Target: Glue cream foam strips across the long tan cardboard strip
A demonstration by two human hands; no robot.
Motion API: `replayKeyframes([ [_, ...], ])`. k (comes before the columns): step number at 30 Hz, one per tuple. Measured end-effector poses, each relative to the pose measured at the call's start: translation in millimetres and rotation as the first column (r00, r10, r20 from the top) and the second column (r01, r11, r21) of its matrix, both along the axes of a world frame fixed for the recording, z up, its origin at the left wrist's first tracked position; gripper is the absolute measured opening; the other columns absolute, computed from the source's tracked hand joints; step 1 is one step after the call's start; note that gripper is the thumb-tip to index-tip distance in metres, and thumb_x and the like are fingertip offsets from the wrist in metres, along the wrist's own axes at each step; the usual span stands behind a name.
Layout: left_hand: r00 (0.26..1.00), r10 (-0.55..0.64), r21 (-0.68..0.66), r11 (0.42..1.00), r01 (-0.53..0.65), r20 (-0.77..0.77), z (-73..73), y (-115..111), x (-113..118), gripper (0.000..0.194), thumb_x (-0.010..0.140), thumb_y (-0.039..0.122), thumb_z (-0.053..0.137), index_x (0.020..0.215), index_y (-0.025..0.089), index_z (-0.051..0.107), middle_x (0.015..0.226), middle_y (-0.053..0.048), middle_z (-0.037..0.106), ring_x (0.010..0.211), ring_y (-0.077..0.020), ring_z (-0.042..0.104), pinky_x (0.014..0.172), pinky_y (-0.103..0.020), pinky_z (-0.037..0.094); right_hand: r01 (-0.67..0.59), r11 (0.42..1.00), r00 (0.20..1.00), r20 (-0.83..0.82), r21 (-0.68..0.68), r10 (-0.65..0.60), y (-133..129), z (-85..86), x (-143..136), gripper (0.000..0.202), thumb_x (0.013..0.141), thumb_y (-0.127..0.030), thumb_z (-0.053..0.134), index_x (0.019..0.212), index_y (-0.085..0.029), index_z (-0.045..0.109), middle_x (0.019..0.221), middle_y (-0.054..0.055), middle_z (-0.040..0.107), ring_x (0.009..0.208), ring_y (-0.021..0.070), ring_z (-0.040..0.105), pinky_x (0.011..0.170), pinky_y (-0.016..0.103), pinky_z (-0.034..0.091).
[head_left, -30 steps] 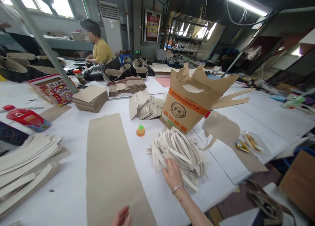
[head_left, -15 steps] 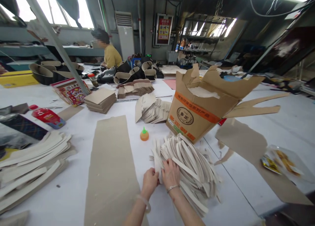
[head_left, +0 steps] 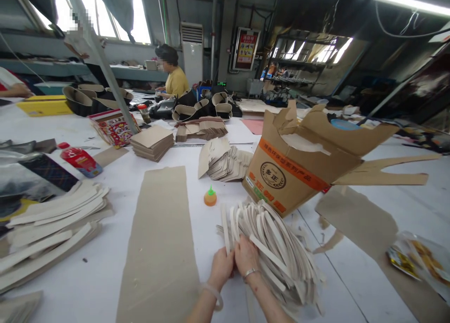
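Observation:
A heap of long, narrow grey-beige strips (head_left: pixel 281 238) lies on the white table in front of me. One pale strip (head_left: pixel 225 224) stands out at the heap's left edge, its lower part between my hands. My left hand (head_left: pixel 222 267) is closed on that strip, fingertips mostly hidden. Close beside it, my right hand (head_left: pixel 246 256) has its fingers curled round strips at the heap's left side; how many it grips cannot be made out. A small orange bottle with a green tip (head_left: pixel 210 197) stands beyond my left hand.
Left of my hands a long beige sheet (head_left: pixel 158 243) lies flat. Curved strips (head_left: pixel 59 220) are piled further left, near a red bottle (head_left: pixel 80 160). Behind the heap stands an open cardboard box (head_left: pixel 281 168), with stacked pieces (head_left: pixel 153 142) further back. A person in yellow (head_left: pixel 176 81) sits beyond.
The view has shifted, so things appear further right. My hands have drawn closer together, and the strip between them now shows narrower and more upright.

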State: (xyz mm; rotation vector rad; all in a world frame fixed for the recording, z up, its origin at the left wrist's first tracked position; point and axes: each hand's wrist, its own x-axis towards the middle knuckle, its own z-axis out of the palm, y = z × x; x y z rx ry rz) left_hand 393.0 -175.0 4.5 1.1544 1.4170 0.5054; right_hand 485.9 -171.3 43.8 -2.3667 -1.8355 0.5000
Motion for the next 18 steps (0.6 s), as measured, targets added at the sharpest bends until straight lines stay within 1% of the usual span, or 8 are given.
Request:
replayKeyframes([
  [2, 1.0, -0.005, 0.01, 1.0, 0.005, 0.001, 2.7, -0.6, 2.0, 0.036, 0.086, 0.038, 0.038, 0.074, 0.014, 0.061, 0.057, -0.006, 0.062, 0.053, -0.0183, 0.059, 0.052, -0.025, 0.043, 0.018, 0.999, 1.0, -0.007, -0.027, -0.018, 5.9, 1.6, 3.3, 0.032, 0.088, -0.021, 0.029, 0.102, -0.014, 0.057, 0.088, 0.011, 0.067, 0.087, 0.0204, 0.063, 0.079, 0.03, 0.042],
  [4, 1.0, 0.003, 0.009, 1.0, -0.003, -0.01, 6.5, -1.9, 2.7, 0.038, 0.088, 0.041, 0.036, 0.086, 0.014, 0.062, 0.063, -0.008, 0.065, 0.06, -0.0192, 0.062, 0.059, -0.026, 0.045, 0.04, 0.998, 0.999, -0.011, -0.051, -0.041, 11.3, 3.2, 6.0, 0.032, 0.088, -0.021, 0.03, 0.105, -0.015, 0.056, 0.084, 0.01, 0.068, 0.08, 0.0194, 0.064, 0.073, 0.028, 0.043],
  [5, 1.0, 0.009, 0.005, 1.0, -0.009, -0.018, 8.5, -2.6, 2.5, 0.04, 0.088, 0.043, 0.035, 0.092, 0.013, 0.061, 0.066, -0.009, 0.066, 0.063, -0.0198, 0.063, 0.062, -0.027, 0.046, 0.047, 0.997, 0.999, -0.013, -0.06, -0.048, 13.8, 4.0, 6.8, 0.031, 0.087, -0.021, 0.031, 0.104, -0.015, 0.057, 0.083, 0.011, 0.068, 0.079, 0.0194, 0.065, 0.072, 0.028, 0.044],
  [7, 0.999, 0.016, -0.008, 1.0, -0.016, -0.034, 12.1, -3.5, 2.0, 0.042, 0.088, 0.046, 0.036, 0.097, 0.012, 0.06, 0.069, -0.01, 0.066, 0.065, -0.0208, 0.063, 0.065, -0.028, 0.046, 0.051, 0.996, 0.998, -0.023, -0.075, -0.053, 18.9, 5.1, 6.7, 0.03, 0.086, -0.019, 0.032, 0.099, -0.016, 0.059, 0.082, 0.012, 0.068, 0.08, 0.0205, 0.065, 0.072, 0.029, 0.044],
  [10, 0.999, 0.027, -0.027, 0.999, -0.028, -0.044, 14.6, -3.6, 3.5, 0.04, 0.087, 0.045, 0.038, 0.098, 0.012, 0.057, 0.074, -0.012, 0.067, 0.06, -0.0209, 0.063, 0.06, -0.029, 0.046, 0.056, 0.994, 0.997, -0.046, -0.095, -0.061, 28.0, 4.4, 3.1, 0.03, 0.083, -0.014, 0.034, 0.092, -0.015, 0.062, 0.081, 0.014, 0.068, 0.083, 0.0239, 0.066, 0.072, 0.032, 0.045],
  [13, 0.998, 0.049, -0.046, 0.998, -0.05, -0.034, 14.2, -2.9, 9.0, 0.035, 0.087, 0.039, 0.036, 0.098, 0.011, 0.054, 0.078, -0.014, 0.066, 0.055, -0.0207, 0.062, 0.052, -0.029, 0.044, 0.084, 0.99, 0.993, -0.077, -0.112, -0.093, 38.8, 0.9, -1.2, 0.03, 0.081, -0.012, 0.035, 0.089, -0.013, 0.064, 0.085, 0.018, 0.067, 0.084, 0.0265, 0.066, 0.072, 0.035, 0.046],
  [16, 0.998, 0.065, -0.067, 0.996, -0.065, 0.004, 13.5, -1.5, 14.3, 0.035, 0.088, 0.035, 0.03, 0.099, 0.01, 0.051, 0.08, -0.016, 0.066, 0.052, -0.0212, 0.061, 0.044, -0.029, 0.042, 0.079, 0.99, 0.985, -0.144, -0.116, -0.095, 48.4, -2.9, -2.7, 0.03, 0.082, -0.015, 0.036, 0.091, -0.014, 0.065, 0.088, 0.017, 0.068, 0.087, 0.0243, 0.065, 0.075, 0.034, 0.046],
  [18, 0.997, 0.073, -0.075, 0.995, -0.07, 0.028, 13.8, 0.1, 15.0, 0.037, 0.089, 0.035, 0.027, 0.098, 0.01, 0.053, 0.08, -0.016, 0.066, 0.052, -0.0212, 0.06, 0.044, -0.029, 0.042, 0.046, 0.993, 0.976, -0.208, -0.106, -0.068, 52.9, -5.5, -1.7, 0.028, 0.082, -0.016, 0.039, 0.093, -0.016, 0.064, 0.091, 0.013, 0.068, 0.09, 0.0209, 0.064, 0.079, 0.03, 0.046],
])
